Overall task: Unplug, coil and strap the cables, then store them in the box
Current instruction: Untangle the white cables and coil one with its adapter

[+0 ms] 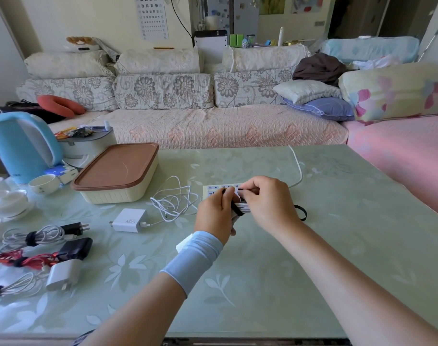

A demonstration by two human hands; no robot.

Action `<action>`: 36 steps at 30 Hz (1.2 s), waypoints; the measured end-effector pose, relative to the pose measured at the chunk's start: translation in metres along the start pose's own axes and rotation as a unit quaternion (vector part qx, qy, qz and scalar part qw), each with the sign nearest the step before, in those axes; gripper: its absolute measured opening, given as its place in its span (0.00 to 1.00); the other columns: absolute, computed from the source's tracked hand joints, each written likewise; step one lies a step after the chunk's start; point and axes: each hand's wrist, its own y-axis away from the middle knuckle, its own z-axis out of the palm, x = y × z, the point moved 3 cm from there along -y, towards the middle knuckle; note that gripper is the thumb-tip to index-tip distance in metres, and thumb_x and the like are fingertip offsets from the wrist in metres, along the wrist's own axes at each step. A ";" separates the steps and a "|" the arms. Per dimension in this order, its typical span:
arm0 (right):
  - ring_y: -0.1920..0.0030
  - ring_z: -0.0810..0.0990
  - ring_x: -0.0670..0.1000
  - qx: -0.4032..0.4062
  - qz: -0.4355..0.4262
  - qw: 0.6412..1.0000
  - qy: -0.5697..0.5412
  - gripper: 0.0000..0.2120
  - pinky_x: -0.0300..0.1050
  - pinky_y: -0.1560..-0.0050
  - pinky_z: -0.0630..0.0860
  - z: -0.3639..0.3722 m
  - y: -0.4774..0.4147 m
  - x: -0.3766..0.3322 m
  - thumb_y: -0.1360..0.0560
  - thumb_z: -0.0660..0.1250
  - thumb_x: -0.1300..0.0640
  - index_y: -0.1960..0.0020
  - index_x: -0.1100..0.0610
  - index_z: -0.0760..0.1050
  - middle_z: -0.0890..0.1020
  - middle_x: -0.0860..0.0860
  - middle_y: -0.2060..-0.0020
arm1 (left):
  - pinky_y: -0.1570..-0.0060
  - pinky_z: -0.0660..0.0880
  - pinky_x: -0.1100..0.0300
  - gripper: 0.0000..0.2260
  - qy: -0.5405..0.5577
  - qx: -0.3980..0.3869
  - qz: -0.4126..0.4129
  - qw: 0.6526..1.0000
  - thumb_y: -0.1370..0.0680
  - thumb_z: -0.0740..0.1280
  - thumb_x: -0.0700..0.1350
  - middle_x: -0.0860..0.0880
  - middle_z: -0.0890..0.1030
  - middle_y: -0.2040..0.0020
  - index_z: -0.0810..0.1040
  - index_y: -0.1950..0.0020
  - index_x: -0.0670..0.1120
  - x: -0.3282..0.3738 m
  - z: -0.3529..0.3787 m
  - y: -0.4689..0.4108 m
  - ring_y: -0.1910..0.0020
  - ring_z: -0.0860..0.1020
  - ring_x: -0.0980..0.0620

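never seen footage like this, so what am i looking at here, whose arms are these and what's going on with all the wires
There is no machine here. One camera worn on a person's head looks down at their own two bare hands. The left hand and right hand together hold a coiled white cable with a black strap round it, near a power strip. On the table lie a loose white cable beside a white charger, three strapped cable bundles at the left, and a closed box with a brown lid.

You're seeing a kettle (20,146) standing, a cup (44,184) sitting just before it, a sofa (213,126) stretching behind it.
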 end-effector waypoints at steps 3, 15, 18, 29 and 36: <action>0.58 0.83 0.47 -0.020 0.030 0.999 0.017 0.04 0.41 0.55 0.77 0.002 0.000 0.007 0.27 0.72 0.59 0.56 0.52 0.85 0.85 0.46 0.61 | 0.64 0.76 0.49 0.16 -0.146 -0.021 0.056 0.987 0.17 0.56 0.51 0.40 0.80 0.60 0.76 0.57 0.44 0.002 0.002 -0.001 0.64 0.79 0.38; 0.64 0.76 0.54 0.002 0.058 0.993 0.101 0.09 0.46 0.65 0.70 0.016 0.011 0.008 0.25 0.65 0.62 0.64 0.60 0.77 0.81 0.52 0.67 | 0.65 0.73 0.57 0.10 -0.115 -0.116 -0.071 0.984 0.19 0.61 0.47 0.41 0.81 0.54 0.76 0.46 0.42 -0.005 0.020 -0.003 0.57 0.81 0.40; 0.58 0.80 0.51 0.022 0.023 0.998 0.047 0.04 0.44 0.56 0.75 0.017 0.014 0.003 0.25 0.68 0.61 0.58 0.59 0.81 0.84 0.50 0.61 | 0.69 0.70 0.60 0.18 -0.040 -0.102 -0.128 0.986 0.16 0.52 0.52 0.46 0.77 0.63 0.76 0.53 0.43 -0.009 0.010 -0.005 0.68 0.77 0.46; 0.56 0.78 0.45 -0.094 -0.036 0.995 -0.002 0.07 0.31 0.59 0.69 0.025 0.021 -0.004 0.28 0.71 0.64 0.63 0.54 0.81 0.81 0.45 0.62 | 0.51 0.75 0.54 0.11 -0.116 -0.180 -0.158 0.964 0.18 0.56 0.43 0.42 0.79 0.50 0.75 0.42 0.42 -0.020 -0.003 -0.017 0.48 0.78 0.41; 0.53 0.76 0.43 -0.156 -0.094 0.983 0.007 0.12 0.32 0.52 0.69 0.027 0.013 0.001 0.28 0.73 0.64 0.63 0.49 0.79 0.81 0.45 0.60 | 0.46 0.76 0.49 0.09 -0.160 -0.196 -0.156 0.955 0.18 0.58 0.45 0.35 0.79 0.43 0.74 0.51 0.41 -0.020 -0.009 -0.016 0.45 0.78 0.36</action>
